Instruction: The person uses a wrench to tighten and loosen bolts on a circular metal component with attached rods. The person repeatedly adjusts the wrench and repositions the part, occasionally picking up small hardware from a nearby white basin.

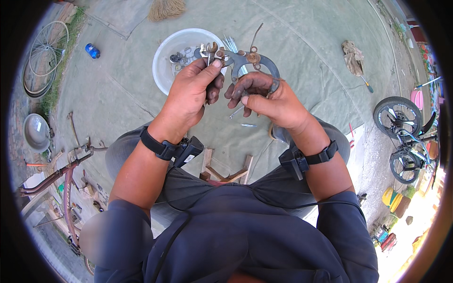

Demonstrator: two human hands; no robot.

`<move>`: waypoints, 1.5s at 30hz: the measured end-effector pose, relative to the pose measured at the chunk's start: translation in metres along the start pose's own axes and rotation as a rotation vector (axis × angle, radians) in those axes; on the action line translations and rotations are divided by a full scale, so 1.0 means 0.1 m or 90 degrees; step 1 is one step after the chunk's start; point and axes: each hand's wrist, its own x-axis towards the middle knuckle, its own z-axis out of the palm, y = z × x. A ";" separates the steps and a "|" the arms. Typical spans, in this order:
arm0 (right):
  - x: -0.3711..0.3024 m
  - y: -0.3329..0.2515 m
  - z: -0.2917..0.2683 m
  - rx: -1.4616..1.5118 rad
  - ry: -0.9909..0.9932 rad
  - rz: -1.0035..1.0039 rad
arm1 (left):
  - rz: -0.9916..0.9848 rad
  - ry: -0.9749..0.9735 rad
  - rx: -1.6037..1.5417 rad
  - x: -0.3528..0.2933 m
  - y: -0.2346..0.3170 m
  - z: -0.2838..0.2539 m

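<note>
Here, left hand (188,93) pinching, right hand (276,103) curled

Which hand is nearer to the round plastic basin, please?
Left. The left hand overlaps the near rim of the plastic basin in this view; the right hand sits farther right, outside it.

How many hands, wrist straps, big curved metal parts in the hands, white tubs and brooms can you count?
Hands: 2
Wrist straps: 2
Curved metal part: 1
White tub: 1
Broom: 1
Total: 7
</note>
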 end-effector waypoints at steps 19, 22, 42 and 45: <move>0.06 0.01 -0.02 0.090 0.051 0.001 | 0.017 0.014 -0.021 0.01 0.00 -0.01; 0.06 0.02 -0.03 0.083 0.055 0.004 | 0.013 0.016 -0.018 0.02 0.00 -0.01; 0.08 0.03 -0.03 0.056 0.079 0.008 | 0.001 0.021 -0.012 0.03 -0.04 -0.01; 0.08 0.03 -0.03 0.060 0.079 0.008 | -0.007 0.021 -0.010 0.02 -0.04 -0.01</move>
